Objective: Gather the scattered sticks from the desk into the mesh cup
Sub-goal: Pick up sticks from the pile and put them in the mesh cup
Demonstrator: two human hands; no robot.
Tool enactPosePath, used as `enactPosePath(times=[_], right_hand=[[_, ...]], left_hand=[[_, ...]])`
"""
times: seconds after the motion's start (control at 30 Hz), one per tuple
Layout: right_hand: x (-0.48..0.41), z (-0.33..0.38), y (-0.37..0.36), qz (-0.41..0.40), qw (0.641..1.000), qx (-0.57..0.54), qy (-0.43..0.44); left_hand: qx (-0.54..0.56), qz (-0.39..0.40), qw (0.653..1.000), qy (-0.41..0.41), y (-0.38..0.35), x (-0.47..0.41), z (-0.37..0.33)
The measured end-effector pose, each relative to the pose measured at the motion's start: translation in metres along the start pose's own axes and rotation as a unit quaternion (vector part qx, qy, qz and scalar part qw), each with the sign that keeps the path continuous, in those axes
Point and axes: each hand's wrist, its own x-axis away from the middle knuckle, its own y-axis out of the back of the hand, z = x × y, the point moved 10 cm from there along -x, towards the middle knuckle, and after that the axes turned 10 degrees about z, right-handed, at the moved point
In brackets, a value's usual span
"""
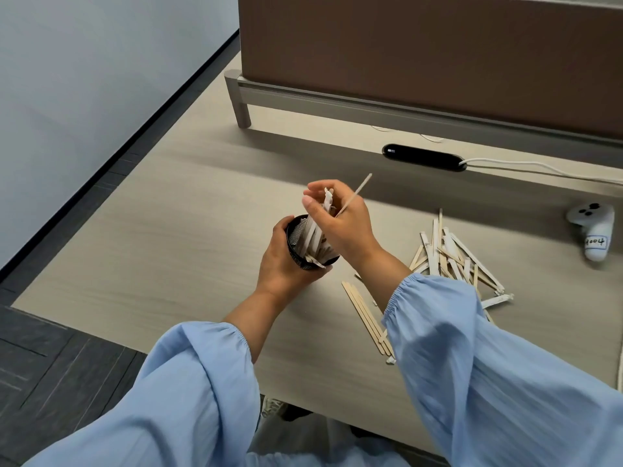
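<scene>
Head view: the left hand (pixel 286 261) is wrapping around the black mesh cup (pixel 305 244), fingers closed on its wall, holding it tilted above the counter (pixel 161 237), mouth leaning toward the right hand. The right hand (pixel 340 224) is sitting over the cup's mouth, fingers pinched on a bundle of sticks (pixel 315 227) — their lower ends are lying inside the cup, their upper ends are showing between the fingertips. One thin stick (pixel 357 192) is jutting up and to the right out of the same grip.

The remaining sticks are lying on the counter to the right of the cup: a loose crossed pile (pixel 451 257) just beside the right forearm, some pieces wrapped in white paper, and a near-parallel group of flat sticks (pixel 364 315) partly hidden under the blue sleeve (pixel 472 348).

Farther back — a black oval cable port (pixel 423 157) with a white cable (pixel 539 165) running right. A white controller (pixel 591 230) is lying near the right edge, well apart from the pile.
</scene>
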Motion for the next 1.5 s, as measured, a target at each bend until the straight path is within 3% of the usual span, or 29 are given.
enactPosePath(times=[0.2, 0.33, 0.47, 0.53, 0.6, 0.7, 0.77, 0.87, 0.93, 1.0, 1.13, 1.2, 1.3, 1.37, 1.43, 1.5], right_hand=[[-0.005, 0.004, 0.012, -0.039, 0.999, -0.025, 0.007], [-0.004, 0.001, 0.032, -0.097, 0.995, 0.019, 0.015], [-0.012, -0.044, 0.010, 0.037, 0.982, 0.136, -0.124], [-0.004, -0.062, -0.002, 0.102, 0.970, 0.119, -0.184], [0.001, -0.057, -0.004, 0.105, 0.979, 0.051, -0.169], [0.000, -0.038, 0.017, 0.023, 0.992, -0.022, -0.119], [-0.003, -0.034, 0.018, 0.025, 0.994, 0.022, -0.102], [-0.002, -0.047, -0.013, 0.153, 0.966, 0.164, -0.128], [-0.003, -0.050, -0.007, 0.123, 0.962, 0.204, -0.132], [-0.002, -0.047, 0.011, 0.047, 0.972, 0.190, -0.132], [0.006, -0.057, -0.010, 0.158, 0.964, 0.134, -0.164], [0.003, -0.050, -0.002, 0.115, 0.973, 0.144, -0.138], [0.006, -0.058, -0.007, 0.158, 0.971, 0.081, -0.161], [0.006, -0.057, 0.012, 0.094, 0.982, 0.051, -0.157], [0.007, -0.059, 0.041, 0.002, 0.979, 0.119, -0.166], [0.012, -0.077, 0.050, 0.055, 0.935, 0.253, -0.243]], left_hand=[[-0.018, -0.005, 1.000, -0.010, 0.003, 0.000, 0.002], [-0.008, -0.022, 1.000, -0.015, 0.012, 0.002, 0.005], [-0.013, -0.006, 0.999, -0.037, 0.010, 0.004, 0.000], [-0.018, -0.003, 0.999, -0.036, 0.008, 0.002, 0.001], [-0.014, -0.009, 1.000, -0.020, 0.010, 0.001, 0.008], [-0.050, -0.012, 0.998, -0.019, 0.013, -0.001, 0.013], [-0.101, -0.014, 0.994, -0.047, 0.012, 0.000, 0.005], [-0.170, -0.014, 0.982, -0.085, 0.004, 0.000, -0.010], [-0.167, -0.025, 0.981, -0.092, 0.004, 0.002, -0.013], [-0.144, -0.036, 0.984, -0.097, 0.009, 0.004, -0.013], [-0.159, -0.011, 0.983, -0.093, 0.006, 0.006, -0.013], [-0.156, -0.008, 0.984, -0.089, 0.005, 0.006, -0.014], [-0.199, 0.013, 0.975, -0.101, -0.001, 0.006, -0.015], [-0.190, 0.009, 0.978, -0.091, 0.000, 0.007, -0.011], [-0.161, -0.005, 0.984, -0.078, 0.005, 0.010, -0.007], [-0.148, -0.018, 0.986, -0.076, 0.005, 0.011, -0.001]])
